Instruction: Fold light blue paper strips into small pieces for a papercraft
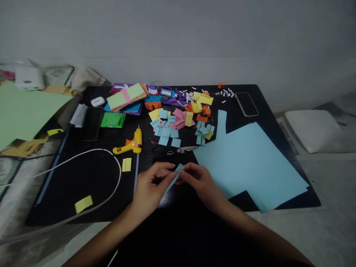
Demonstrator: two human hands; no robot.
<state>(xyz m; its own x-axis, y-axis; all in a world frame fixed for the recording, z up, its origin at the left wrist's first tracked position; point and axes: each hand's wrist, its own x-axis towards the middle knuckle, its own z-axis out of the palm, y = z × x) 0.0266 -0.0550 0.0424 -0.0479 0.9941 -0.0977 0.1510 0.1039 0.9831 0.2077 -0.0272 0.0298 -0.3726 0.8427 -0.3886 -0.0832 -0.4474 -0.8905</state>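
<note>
Between my two hands is a narrow light-blue paper strip (172, 181), tilted, with its upper end pinched from both sides. My left hand (152, 183) grips it between thumb and fingers, and the strip's lower end shows past the thumb. My right hand (198, 181) pinches the same strip near its top end. Just beyond my hands lie scissors (187, 149) with black handles. Several small folded light-blue paper pieces (166, 132) are spread behind the scissors. Large light-blue sheets (244, 159) lie right of my hands, with a cut strip sticking out at the back.
A yellow glue gun (135, 142) rests at the left, near a white cable (120, 170) looping over the black table (69, 174). Coloured paper pieces and stacked cards (128, 97) crowd the back. Phones lie at the right (247, 104) and left (92, 124).
</note>
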